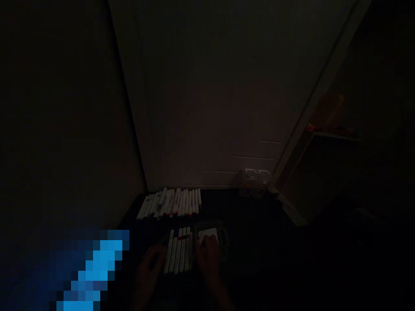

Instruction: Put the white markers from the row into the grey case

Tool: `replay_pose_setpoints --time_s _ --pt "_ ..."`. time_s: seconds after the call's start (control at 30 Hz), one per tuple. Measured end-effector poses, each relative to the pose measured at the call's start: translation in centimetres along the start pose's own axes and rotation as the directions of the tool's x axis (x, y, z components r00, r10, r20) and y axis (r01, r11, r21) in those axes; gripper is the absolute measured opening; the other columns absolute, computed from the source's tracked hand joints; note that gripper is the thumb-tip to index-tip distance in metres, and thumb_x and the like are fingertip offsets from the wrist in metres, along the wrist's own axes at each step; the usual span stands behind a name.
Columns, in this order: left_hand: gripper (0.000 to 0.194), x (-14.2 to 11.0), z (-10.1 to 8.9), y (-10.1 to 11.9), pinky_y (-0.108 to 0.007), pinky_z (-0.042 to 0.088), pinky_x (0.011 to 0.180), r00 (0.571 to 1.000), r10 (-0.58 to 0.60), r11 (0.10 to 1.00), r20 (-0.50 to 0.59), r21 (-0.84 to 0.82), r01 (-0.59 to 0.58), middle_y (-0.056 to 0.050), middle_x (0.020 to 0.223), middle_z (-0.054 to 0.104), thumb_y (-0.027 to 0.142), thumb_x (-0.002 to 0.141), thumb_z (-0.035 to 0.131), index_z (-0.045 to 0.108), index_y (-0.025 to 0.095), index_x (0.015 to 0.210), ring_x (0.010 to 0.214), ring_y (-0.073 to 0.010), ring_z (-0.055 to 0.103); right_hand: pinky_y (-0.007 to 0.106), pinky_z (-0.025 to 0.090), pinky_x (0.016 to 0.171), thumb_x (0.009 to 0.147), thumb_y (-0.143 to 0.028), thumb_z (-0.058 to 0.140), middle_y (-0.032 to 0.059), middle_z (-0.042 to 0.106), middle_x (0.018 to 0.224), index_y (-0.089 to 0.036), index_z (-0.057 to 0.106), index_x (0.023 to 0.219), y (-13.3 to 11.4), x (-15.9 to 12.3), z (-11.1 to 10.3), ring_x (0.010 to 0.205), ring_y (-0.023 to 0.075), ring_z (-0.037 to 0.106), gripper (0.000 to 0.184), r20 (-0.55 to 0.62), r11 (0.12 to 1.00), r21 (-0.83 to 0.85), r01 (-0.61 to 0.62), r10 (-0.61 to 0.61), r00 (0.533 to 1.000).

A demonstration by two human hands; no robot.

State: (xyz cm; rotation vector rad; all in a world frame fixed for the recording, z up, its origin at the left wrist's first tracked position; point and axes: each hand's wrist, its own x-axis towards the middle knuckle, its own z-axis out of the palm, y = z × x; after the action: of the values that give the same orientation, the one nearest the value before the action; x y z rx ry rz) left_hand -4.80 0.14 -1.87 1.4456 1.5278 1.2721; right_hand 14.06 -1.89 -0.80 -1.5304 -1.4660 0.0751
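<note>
In the dim light a clear plastic case [193, 242] lies opened out on a dark surface. A row of white markers [177, 250] fills its left half, one with a red band. My left hand [151, 263] is at the left side of the case, fingers curved with a gap between thumb and fingers; whether it touches the case I cannot tell. Over the right half, my right hand [209, 252] has its fingers curled down on a white sheet or card [207, 233]. Anything pinched in those fingers is too dark to make out.
Behind the case a long row of white markers [175, 202] lies side by side near the wall. Two clear containers with handles [254, 183] stand at the back right. A shelf [335, 136] juts out on the right. A blurred bright blue patch covers the lower left.
</note>
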Motion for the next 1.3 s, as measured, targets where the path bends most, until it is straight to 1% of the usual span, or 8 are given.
replay_pose_setpoints --time_s 0.2,0.37,0.47,0.73,0.9,1.0,1.13,1.3 --pt "0.044 0.0 0.0 0.5 -0.036 0.042 0.088 1.0 -0.022 1.0 -0.02 0.017 0.023 -0.005 0.097 0.062 0.055 0.065 0.055 0.06 0.017 0.089 0.095 -0.0238 0.056 0.025 0.038 0.065 0.086 -0.032 0.042 0.0028 0.052 0.07 -0.018 0.051 0.07 -0.1 0.1 -0.1 0.069 0.0145 0.048 0.022 0.0 1.0 -0.01 -0.016 0.016 1.0" --pt "0.042 -0.2 -0.1 1.0 -0.036 0.042 0.087 1.0 -0.002 0.999 0.013 0.045 0.001 -0.005 0.094 0.062 0.054 0.067 0.053 0.06 0.018 0.087 0.094 -0.0234 0.056 0.024 0.037 0.064 0.086 -0.03 0.041 0.0022 0.051 0.07 -0.018 0.051 0.07 -0.5 0.2 -0.7 0.068 0.013 0.047 0.022 0.01 1.0 -0.004 -0.012 0.012 1.0" --pt "0.04 -0.4 -0.1 1.2 -0.034 0.042 0.086 1.0 0.012 0.998 -0.003 0.058 -0.011 -0.004 0.094 0.062 0.052 0.069 0.052 0.06 0.018 0.088 0.092 -0.0225 0.056 0.024 0.037 0.064 0.086 -0.031 0.04 0.0025 0.052 0.072 -0.017 0.051 0.072 -0.6 0.3 -0.8 0.07 0.0132 0.048 0.022 0.005 1.0 0.005 -0.006 0.006 1.0" --pt "0.042 -0.3 0.0 0.9 -0.036 0.04 0.089 1.0 0.017 0.999 0.017 0.027 -0.018 -0.005 0.096 0.061 0.054 0.07 0.051 0.059 0.018 0.089 0.094 -0.0231 0.055 0.023 0.038 0.062 0.087 -0.032 0.04 0.0035 0.053 0.071 -0.017 0.052 0.072 -0.5 0.2 -0.6 0.068 0.0131 0.049 0.025 0.002 1.0 0.008 -0.006 0.006 1.0" --pt "0.046 -0.1 -0.1 0.3 -0.037 0.041 0.087 1.0 0.016 1.0 -0.001 -0.003 -0.016 -0.005 0.095 0.062 0.056 0.065 0.056 0.06 0.017 0.088 0.093 -0.024 0.056 0.024 0.039 0.063 0.087 -0.032 0.039 0.0047 0.054 0.074 -0.017 0.053 0.075 -0.3 0.0 -0.3 0.07 0.0141 0.05 0.024 -0.031 1.0 -0.006 0.011 -0.011 0.999" --pt "0.046 -0.1 -0.1 0.5 -0.037 0.042 0.086 1.0 0.021 1.0 0.003 -0.015 -0.021 -0.005 0.092 0.063 0.057 0.064 0.056 0.061 0.017 0.086 0.091 -0.024 0.056 0.025 0.039 0.064 0.087 -0.032 0.04 0.0044 0.054 0.074 -0.018 0.054 0.076 -0.3 -0.1 -0.3 0.072 0.0146 0.051 0.024 -0.059 0.999 -0.016 0.029 -0.03 0.998" --pt "0.045 -0.2 -0.1 1.0 -0.037 0.042 0.086 1.0 0.007 1.0 0.004 -0.017 -0.007 -0.005 0.094 0.063 0.056 0.066 0.054 0.06 0.017 0.088 0.092 -0.0239 0.056 0.023 0.038 0.062 0.087 -0.032 0.04 0.0029 0.053 0.072 -0.017 0.054 0.074 -0.3 0.1 -0.4 0.067 0.0126 0.05 0.024 -0.051 1.0 -0.005 0.022 -0.022 0.998" --pt "0.044 -0.1 0.0 0.9 -0.036 0.041 0.087 1.0 0.011 1.0 -0.01 -0.014 -0.011 -0.005 0.095 0.062 0.055 0.066 0.054 0.06 0.017 0.088 0.094 -0.0235 0.056 0.023 0.038 0.063 0.087 -0.032 0.039 0.0035 0.054 0.073 -0.017 0.055 0.076 -0.4 0.2 -0.5 0.069 0.0131 0.05 0.024 -0.052 1.0 -0.003 0.024 -0.024 0.998"
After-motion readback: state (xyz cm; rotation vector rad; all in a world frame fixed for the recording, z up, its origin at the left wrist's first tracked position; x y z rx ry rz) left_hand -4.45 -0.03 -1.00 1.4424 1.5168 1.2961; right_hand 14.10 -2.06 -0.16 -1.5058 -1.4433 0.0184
